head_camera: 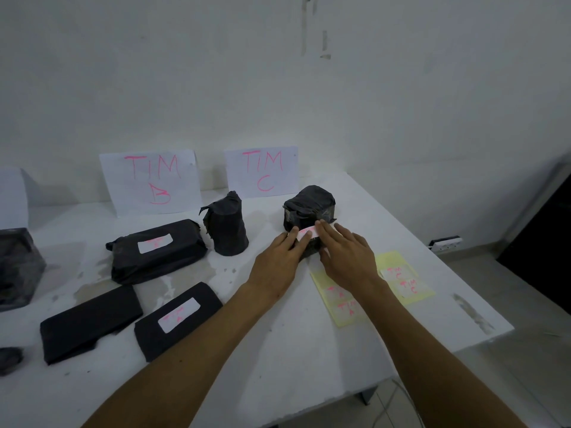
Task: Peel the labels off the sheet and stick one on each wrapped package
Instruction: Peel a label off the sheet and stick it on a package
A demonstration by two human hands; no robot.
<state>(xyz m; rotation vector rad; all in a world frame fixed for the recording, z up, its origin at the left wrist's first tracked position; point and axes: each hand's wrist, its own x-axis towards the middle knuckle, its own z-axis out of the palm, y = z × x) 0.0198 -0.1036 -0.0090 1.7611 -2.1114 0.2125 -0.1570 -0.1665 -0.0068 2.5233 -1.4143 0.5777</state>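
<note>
Both hands lie flat on a white label [306, 233] atop a small black wrapped package [309, 250] near the table's [278, 359] middle: left hand [276, 267] on its left end, right hand [347, 254] on its right. Just right lies the yellow label sheet [392, 267]. Farther back stands a blocky black package [310, 206]. Left, two flat packages [157, 250] [177, 321] already carry labels.

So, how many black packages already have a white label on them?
3: the big package at left centre, the flat package in front, and the small package under both hands. Others at the left edge are partly hidden.
</note>
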